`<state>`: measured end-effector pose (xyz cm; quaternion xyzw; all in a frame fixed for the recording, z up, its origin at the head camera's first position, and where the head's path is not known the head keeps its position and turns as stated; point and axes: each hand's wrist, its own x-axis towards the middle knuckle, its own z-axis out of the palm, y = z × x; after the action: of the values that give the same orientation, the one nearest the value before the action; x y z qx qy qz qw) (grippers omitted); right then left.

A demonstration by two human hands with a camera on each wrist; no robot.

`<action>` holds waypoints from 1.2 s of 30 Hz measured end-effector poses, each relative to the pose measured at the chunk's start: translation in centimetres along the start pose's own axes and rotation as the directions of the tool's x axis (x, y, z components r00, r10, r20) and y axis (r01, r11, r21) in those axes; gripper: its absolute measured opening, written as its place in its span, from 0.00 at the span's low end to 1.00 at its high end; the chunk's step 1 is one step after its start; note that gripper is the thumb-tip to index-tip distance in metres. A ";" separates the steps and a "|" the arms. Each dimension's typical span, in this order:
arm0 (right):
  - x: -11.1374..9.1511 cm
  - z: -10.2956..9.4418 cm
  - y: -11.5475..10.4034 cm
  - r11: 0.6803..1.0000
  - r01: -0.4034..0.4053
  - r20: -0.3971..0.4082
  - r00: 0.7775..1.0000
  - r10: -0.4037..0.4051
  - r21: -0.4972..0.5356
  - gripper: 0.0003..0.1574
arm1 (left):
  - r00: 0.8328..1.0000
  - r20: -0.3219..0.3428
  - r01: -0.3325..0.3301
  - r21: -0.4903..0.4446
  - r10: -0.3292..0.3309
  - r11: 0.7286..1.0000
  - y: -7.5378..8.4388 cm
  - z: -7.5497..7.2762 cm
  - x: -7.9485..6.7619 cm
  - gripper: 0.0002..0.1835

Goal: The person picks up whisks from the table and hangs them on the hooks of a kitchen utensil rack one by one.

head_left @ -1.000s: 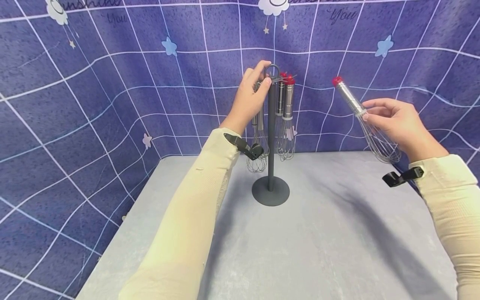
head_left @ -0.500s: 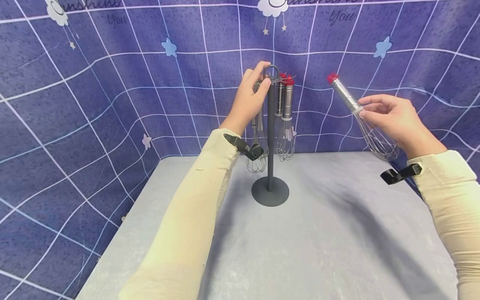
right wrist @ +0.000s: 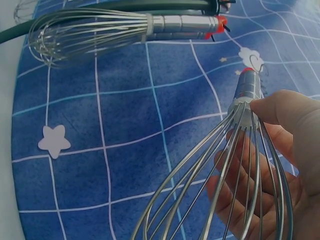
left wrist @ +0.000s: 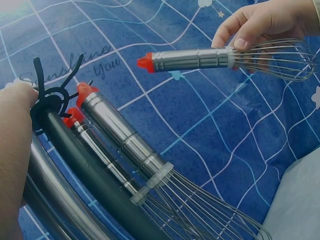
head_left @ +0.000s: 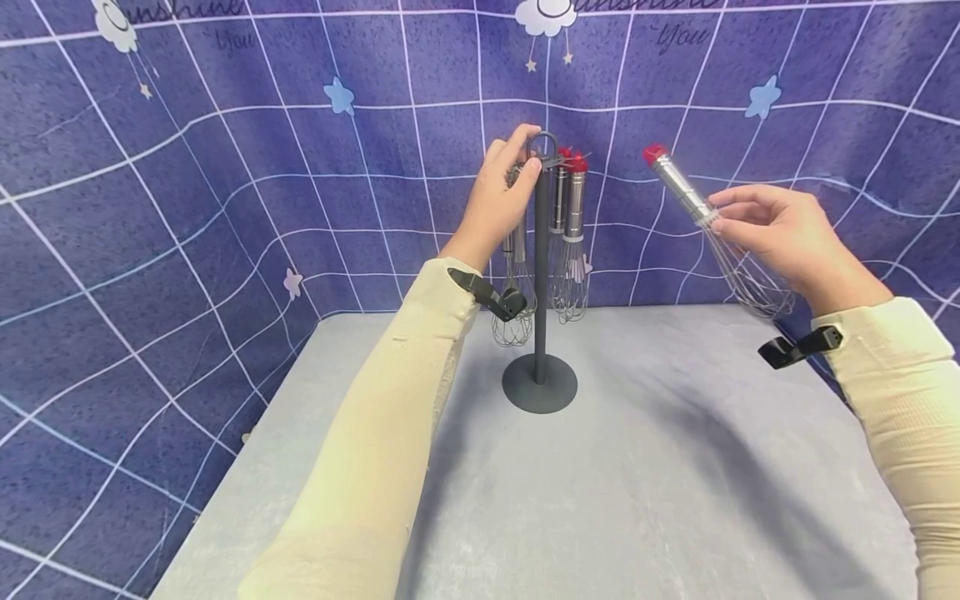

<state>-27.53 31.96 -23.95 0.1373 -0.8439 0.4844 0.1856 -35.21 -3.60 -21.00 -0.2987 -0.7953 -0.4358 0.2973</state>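
Observation:
In the head view my right hand pinches a whisk between thumb and fingers, just below its steel handle where the wires begin. The whisk tilts, red tip up and to the left, its wire loops down toward my palm, apart from the stand. My left hand grips the top of a dark grey stand, thumb in front beside the ring. Two red-tipped whisks hang on the stand's right side. Other whisks hang on its left, partly hidden behind my left hand and wrist.
The stand's round base rests on a pale grey table. A blue cloth with white grid lines, stars and clouds hangs behind and to the left. Thin hooks spread from the stand's top.
My right hand has moved slightly left and up with the whisk, bringing its red tip nearer the stand. My left hand stays at the stand's top.

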 end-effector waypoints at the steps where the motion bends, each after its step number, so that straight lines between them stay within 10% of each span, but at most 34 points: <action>1: 0.0 0.1 -0.1 1.000 0.004 0.003 1.000 -0.004 0.000 0.20 | 1.000 -0.002 -0.004 0.000 0.004 1.000 0.0 0.0 0.0 0.22; 36: 0.1 0.7 -3.2 0.998 0.034 0.042 0.998 -0.037 0.052 0.20 | 1.000 -0.021 -0.006 -0.018 0.006 1.000 -0.3 0.3 0.1 0.22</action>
<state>-26.49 29.76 -21.80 0.1672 -0.8324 0.4993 0.1725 -35.53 -3.44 -21.22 -0.2992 -0.7871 -0.4454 0.3042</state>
